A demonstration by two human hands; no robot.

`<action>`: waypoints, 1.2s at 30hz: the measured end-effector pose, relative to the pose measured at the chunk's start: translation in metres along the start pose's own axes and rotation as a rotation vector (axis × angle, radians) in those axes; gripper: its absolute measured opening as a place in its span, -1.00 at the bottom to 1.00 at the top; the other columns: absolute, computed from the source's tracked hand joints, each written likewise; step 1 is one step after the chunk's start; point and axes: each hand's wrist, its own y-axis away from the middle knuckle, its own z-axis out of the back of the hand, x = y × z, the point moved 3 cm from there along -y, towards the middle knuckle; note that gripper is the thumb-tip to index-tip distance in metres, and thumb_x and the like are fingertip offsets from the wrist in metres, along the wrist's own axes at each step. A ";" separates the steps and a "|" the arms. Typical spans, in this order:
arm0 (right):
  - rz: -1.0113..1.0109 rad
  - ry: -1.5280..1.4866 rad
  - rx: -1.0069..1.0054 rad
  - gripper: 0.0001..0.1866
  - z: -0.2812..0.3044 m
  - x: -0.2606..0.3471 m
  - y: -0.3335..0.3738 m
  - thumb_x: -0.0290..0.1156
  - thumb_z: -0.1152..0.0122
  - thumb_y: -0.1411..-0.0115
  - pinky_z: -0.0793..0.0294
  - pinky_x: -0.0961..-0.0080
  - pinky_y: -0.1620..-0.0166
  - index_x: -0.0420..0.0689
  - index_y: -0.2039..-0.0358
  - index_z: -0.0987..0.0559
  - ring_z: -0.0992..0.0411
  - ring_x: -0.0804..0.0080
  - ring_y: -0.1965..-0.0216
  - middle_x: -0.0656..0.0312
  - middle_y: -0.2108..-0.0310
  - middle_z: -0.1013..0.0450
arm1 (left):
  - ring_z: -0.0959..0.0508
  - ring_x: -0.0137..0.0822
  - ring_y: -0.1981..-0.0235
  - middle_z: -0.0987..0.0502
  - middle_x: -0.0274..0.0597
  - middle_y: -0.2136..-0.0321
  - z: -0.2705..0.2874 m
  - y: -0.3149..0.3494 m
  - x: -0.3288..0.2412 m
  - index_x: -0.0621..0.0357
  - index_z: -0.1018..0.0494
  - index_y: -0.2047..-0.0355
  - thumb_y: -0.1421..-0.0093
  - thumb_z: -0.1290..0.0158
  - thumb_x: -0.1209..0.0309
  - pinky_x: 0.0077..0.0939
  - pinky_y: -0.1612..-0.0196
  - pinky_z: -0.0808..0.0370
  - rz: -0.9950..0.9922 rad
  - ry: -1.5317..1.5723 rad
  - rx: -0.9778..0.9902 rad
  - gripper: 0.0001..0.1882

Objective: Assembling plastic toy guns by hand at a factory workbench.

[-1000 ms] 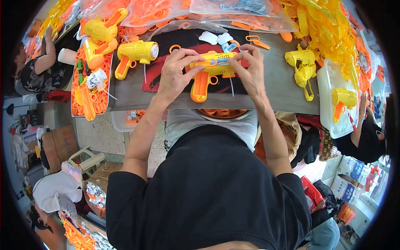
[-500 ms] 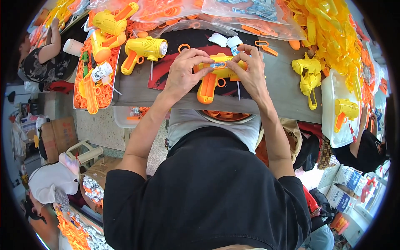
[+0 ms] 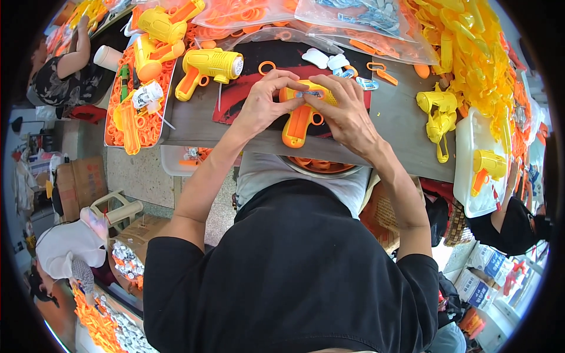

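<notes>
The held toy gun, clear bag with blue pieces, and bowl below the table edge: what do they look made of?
Held toy gun: probably hard moulded plastic, satin, from its even colour and crisp recesses.
Clear bag: likely thin glossy plastic film; it glints, wrinkles and shows its contents.
Bowl: perhaps smooth metal, given its greyish sheen.

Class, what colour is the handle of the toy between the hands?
Mostly orange: the handle shows in the head view.

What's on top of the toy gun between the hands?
A blue label on the toy gun, partly covered by the left hand and right hand. What lies under the label can't be seen.
</notes>
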 end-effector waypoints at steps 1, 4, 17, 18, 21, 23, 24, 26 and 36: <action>0.001 0.000 0.000 -0.58 -0.002 0.003 -0.001 -0.57 -0.24 -0.08 -0.20 0.14 -0.21 0.02 0.01 -0.61 -0.26 0.09 -0.20 0.16 -0.20 -0.32 | -0.50 -0.32 -0.01 -0.51 -0.20 0.07 0.001 0.001 0.000 0.10 -0.63 0.11 -0.08 -0.34 0.40 -0.41 -0.11 -0.41 0.000 0.000 -0.001 -0.67; -0.071 -0.148 -0.034 -0.58 -0.004 0.004 -0.001 -0.56 -0.25 -0.06 -0.19 0.14 -0.21 -0.01 0.02 -0.61 -0.26 0.10 -0.19 0.17 -0.20 -0.31 | -0.54 -0.41 0.02 -0.45 -0.24 -0.03 0.002 0.003 -0.004 0.18 -0.57 0.03 -0.19 -0.22 0.55 -0.54 -0.06 -0.55 -0.040 -0.140 0.034 -0.69; -0.171 0.052 -0.030 -0.53 0.000 -0.009 0.024 -0.58 -0.09 -0.24 0.04 0.06 -0.40 0.03 -0.16 -0.53 -0.30 0.20 -0.24 0.21 -0.25 -0.32 | -0.48 -0.19 -0.09 -0.51 -0.13 -0.01 -0.003 0.011 -0.028 0.14 -0.62 0.14 -0.08 -0.29 0.51 -0.36 -0.13 -0.44 -0.236 -0.343 -0.151 -0.71; -0.173 0.053 -0.031 -0.53 -0.002 -0.012 0.025 -0.58 -0.09 -0.24 0.04 0.06 -0.40 0.03 -0.16 -0.53 -0.30 0.20 -0.24 0.21 -0.25 -0.32 | -0.51 -0.16 -0.04 -0.52 -0.12 0.02 -0.003 0.012 -0.026 0.10 -0.62 0.16 -0.07 -0.27 0.54 -0.35 -0.08 -0.49 -0.318 -0.357 -0.137 -0.71; -0.108 0.003 -0.046 -0.58 -0.004 -0.022 0.023 -0.52 -0.08 -0.28 -0.05 0.08 -0.38 -0.04 -0.15 -0.53 -0.30 0.24 -0.26 0.15 -0.22 -0.35 | -0.55 -0.15 0.01 -0.53 -0.16 0.02 -0.008 0.018 -0.022 0.05 -0.62 0.16 -0.05 -0.26 0.57 -0.33 -0.01 -0.54 -0.426 -0.587 -0.090 -0.69; -0.499 -0.679 -0.046 -0.61 -0.004 -0.040 0.018 -0.40 -0.11 -0.32 -0.25 0.21 -0.29 -0.14 -0.14 -0.52 -0.32 0.30 -0.23 0.10 -0.22 -0.35 | -0.57 -0.13 0.06 -0.52 -0.18 0.03 -0.010 0.019 -0.024 0.02 -0.63 0.15 -0.02 -0.26 0.56 -0.32 0.03 -0.56 -0.463 -0.605 -0.102 -0.67; -0.465 -0.602 -0.030 -0.55 0.005 -0.042 0.004 -0.25 -0.17 -0.31 -0.40 0.38 -0.17 -0.24 -0.12 -0.51 -0.40 0.34 -0.15 0.07 -0.13 -0.41 | -0.56 -0.13 0.05 -0.52 -0.18 0.03 -0.009 0.019 -0.026 0.02 -0.63 0.15 -0.02 -0.26 0.57 -0.31 0.04 -0.56 -0.454 -0.612 -0.100 -0.66; -0.517 -0.590 0.085 -0.52 -0.004 -0.054 -0.009 -0.22 -0.20 -0.29 -0.41 0.43 -0.14 -0.26 -0.12 -0.50 -0.44 0.34 -0.09 0.08 -0.06 -0.46 | -0.56 -0.13 0.04 -0.53 -0.18 0.04 -0.011 0.017 -0.026 0.02 -0.63 0.15 -0.01 -0.26 0.57 -0.31 0.04 -0.56 -0.452 -0.611 -0.089 -0.65; -0.283 -0.371 0.189 -0.38 -0.014 -0.057 -0.007 -0.10 -0.33 -0.18 -0.37 0.25 -0.08 -0.22 -0.14 -0.46 -0.43 0.06 0.01 -0.05 0.09 -0.50 | -0.56 -0.16 0.05 -0.51 -0.17 0.01 -0.013 0.018 -0.019 -0.02 -0.62 0.12 -0.07 -0.20 0.60 -0.39 0.03 -0.57 -0.479 -0.627 -0.104 -0.65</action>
